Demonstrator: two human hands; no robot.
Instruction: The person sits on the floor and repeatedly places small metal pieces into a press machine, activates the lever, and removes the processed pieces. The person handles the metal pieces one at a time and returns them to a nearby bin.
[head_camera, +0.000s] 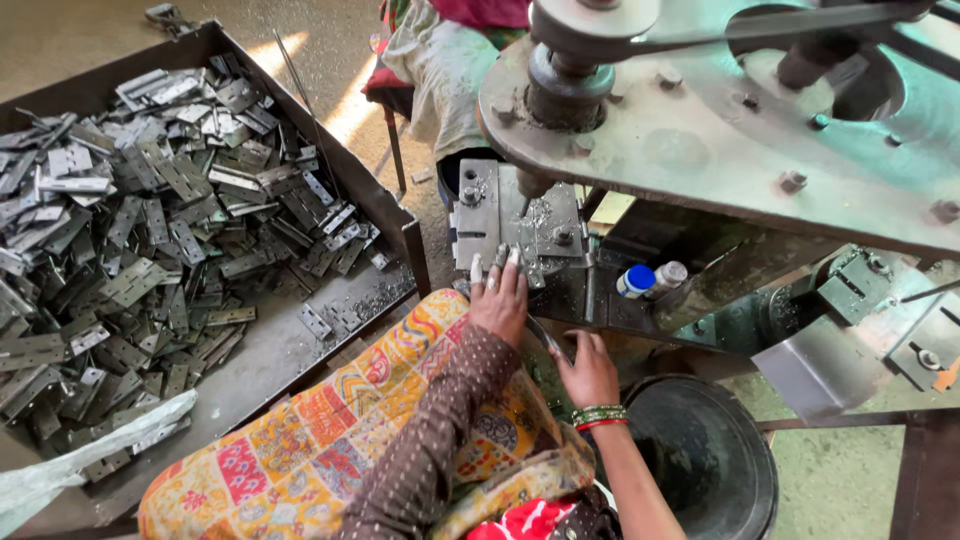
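My left hand (499, 297) rests at the front edge of the press machine's steel work plate (478, 215), fingers spread on a grey metal piece there. My right hand (588, 368), with green and red bangles at the wrist, is lower and to the right, its fingers around a thin dark metal piece near my lap. A punch tool (529, 185) hangs just above the plate. A patterned yellow cloth (330, 440) covers my lap.
A large metal tray (290, 345) at the left holds several grey hinge plates (150, 220). A black round tub (700, 460) stands at lower right. Small bottles (650, 280) sit on the machine ledge. The green machine body (720, 130) overhangs.
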